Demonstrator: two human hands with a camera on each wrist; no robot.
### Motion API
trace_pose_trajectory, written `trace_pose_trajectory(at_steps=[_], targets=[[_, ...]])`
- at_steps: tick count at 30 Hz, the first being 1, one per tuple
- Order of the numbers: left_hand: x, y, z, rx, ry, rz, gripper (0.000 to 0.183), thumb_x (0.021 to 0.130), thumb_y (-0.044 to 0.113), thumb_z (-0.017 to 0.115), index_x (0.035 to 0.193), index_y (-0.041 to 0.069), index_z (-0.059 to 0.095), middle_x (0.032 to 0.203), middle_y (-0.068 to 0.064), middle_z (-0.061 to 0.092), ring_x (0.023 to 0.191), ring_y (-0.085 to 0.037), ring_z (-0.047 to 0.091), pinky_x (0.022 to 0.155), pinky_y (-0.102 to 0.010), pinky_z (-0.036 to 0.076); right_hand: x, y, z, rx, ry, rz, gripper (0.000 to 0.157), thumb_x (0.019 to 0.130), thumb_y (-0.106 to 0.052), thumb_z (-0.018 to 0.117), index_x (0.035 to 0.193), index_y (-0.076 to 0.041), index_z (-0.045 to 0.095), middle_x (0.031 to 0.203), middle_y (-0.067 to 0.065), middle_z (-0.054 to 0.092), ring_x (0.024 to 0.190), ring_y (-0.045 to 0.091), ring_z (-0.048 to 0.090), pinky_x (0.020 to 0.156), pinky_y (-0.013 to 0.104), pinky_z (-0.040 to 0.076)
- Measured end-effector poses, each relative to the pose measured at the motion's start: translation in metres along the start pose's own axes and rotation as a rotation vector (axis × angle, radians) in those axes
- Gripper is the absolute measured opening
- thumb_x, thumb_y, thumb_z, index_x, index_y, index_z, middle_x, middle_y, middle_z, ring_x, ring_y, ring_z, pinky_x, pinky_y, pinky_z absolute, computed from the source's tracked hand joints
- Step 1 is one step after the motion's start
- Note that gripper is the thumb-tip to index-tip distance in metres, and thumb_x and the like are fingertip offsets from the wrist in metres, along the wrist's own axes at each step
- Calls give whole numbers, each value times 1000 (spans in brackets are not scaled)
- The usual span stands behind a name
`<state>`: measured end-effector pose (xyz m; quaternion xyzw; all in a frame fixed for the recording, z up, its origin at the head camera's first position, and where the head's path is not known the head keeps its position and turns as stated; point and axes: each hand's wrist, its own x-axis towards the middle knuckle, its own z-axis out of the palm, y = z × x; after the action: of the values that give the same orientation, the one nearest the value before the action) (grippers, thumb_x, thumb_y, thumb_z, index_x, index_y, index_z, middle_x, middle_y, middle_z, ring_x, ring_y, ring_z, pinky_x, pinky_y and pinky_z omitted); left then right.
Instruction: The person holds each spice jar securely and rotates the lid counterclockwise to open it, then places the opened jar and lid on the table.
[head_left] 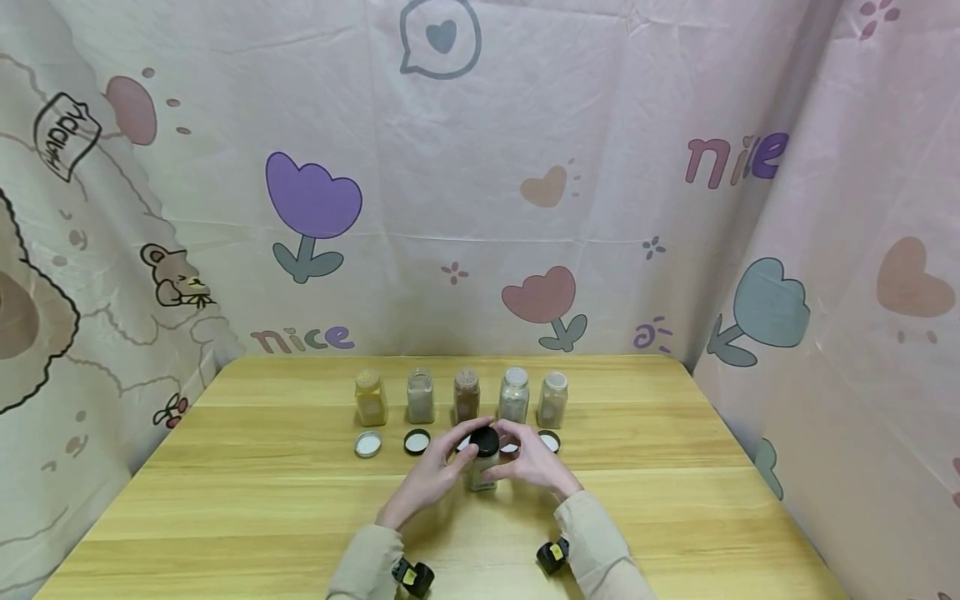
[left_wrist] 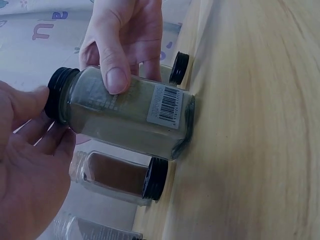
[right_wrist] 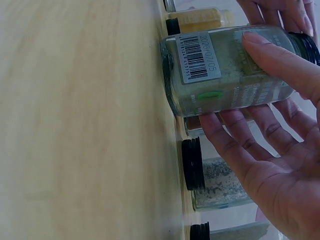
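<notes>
In the head view a spice jar of glass stands upright between my hands, its base close over the tabletop. It holds a pale greenish powder and carries a barcode label. My left hand grips the black lid at the top, with thumb and fingers around its edge. The right hand holds the jar's glass body, thumb on one side and fingers on the other. The left wrist view shows the lid seated on the jar's neck.
Behind my hands runs a row of uncapped jars: yellow, grey, brown, speckled and another grey one. Upturned lids lie before them, including a white-lined lid and a black-rimmed lid. A printed curtain hangs behind the wooden table.
</notes>
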<state>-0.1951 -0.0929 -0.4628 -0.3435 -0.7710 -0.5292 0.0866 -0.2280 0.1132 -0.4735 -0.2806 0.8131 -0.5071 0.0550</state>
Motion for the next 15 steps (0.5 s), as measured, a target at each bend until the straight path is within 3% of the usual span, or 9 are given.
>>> trace_pose_trajectory(at_steps=[7, 11, 15], targets=[[0, -2, 3, 39, 76, -9, 37, 99, 8, 61, 135, 0, 58, 135, -20, 64, 125, -37, 60, 105, -50, 53, 0, -1, 0, -7, -6, 12, 49, 75, -13, 88, 119, -8, 65, 105, 9, 70, 94, 15, 64, 83, 19, 56], [0, -4, 6, 46, 121, -3, 40, 96, 9, 66, 133, -1, 59, 131, -20, 63, 122, -37, 61, 104, -49, 55, 0, -1, -1, -13, -8, 20, 48, 75, -13, 88, 117, -8, 65, 104, 8, 71, 95, 15, 64, 83, 18, 56], [0, -3, 5, 22, 98, -10, 42, 96, 9, 65, 136, -2, 56, 135, -22, 60, 126, -38, 59, 107, -45, 54, 0, -2, -1, -14, -8, 20, 47, 75, -13, 88, 116, -8, 65, 103, 8, 71, 95, 16, 65, 83, 18, 55]])
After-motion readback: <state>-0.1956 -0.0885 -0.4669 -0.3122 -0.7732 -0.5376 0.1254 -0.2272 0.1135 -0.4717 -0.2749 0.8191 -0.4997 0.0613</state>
